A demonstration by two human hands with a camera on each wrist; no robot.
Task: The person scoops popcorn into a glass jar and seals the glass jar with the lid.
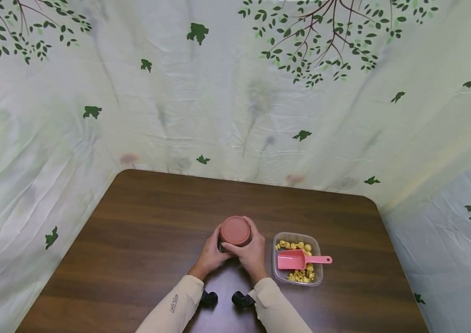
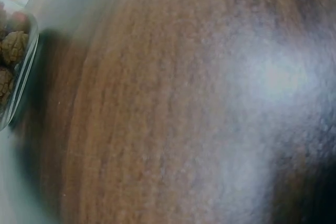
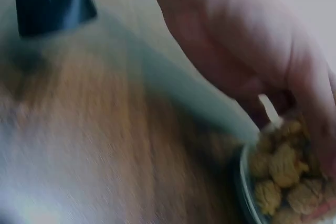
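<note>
Both hands hold a clear jar of caramel-coloured popcorn above the middle of the table, topped by a dusty-red round lid. My left hand curls round the jar's left side. The right hand grips the opposite side, its thumb across the front by the lid's edge. From above, the hands and lid hide most of the jar. In the left wrist view only the edge of the jar shows at the far left.
Right of the hands stands a clear plastic container with some popcorn in it. A pink scoop lies across it, handle pointing right over the rim. The brown table ends at a leaf-patterned cloth.
</note>
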